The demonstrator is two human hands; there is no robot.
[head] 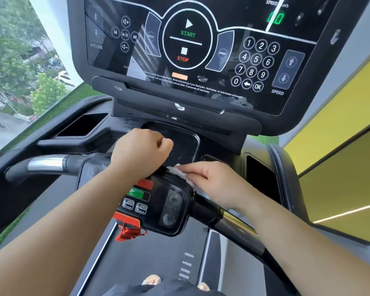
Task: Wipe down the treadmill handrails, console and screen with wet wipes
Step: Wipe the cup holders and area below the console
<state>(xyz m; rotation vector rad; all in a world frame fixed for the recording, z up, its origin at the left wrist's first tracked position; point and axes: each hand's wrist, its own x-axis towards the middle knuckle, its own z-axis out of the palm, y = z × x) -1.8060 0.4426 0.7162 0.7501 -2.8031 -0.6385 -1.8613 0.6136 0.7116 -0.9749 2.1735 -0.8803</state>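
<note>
A black treadmill fills the view, with a large dark screen (188, 45) showing START and STOP on top. Below it lies the lower control console (165, 201) with red and green buttons. My right hand (214, 184) presses a white wet wipe (181, 173) flat against the console's upper right edge. My left hand (143, 150) is closed in a fist above the console's upper left part, over the centre tray (184, 139); I cannot see anything in it. The left handrail (45, 164) and the right handrail (233, 218) stick out to either side.
Cup-holder pockets sit at the left (81, 127) and right (259, 174) of the tray. A red safety clip and cord (128, 229) hangs under the console. The belt (150, 259) and my sandalled feet are below. A window is left, a yellow wall right.
</note>
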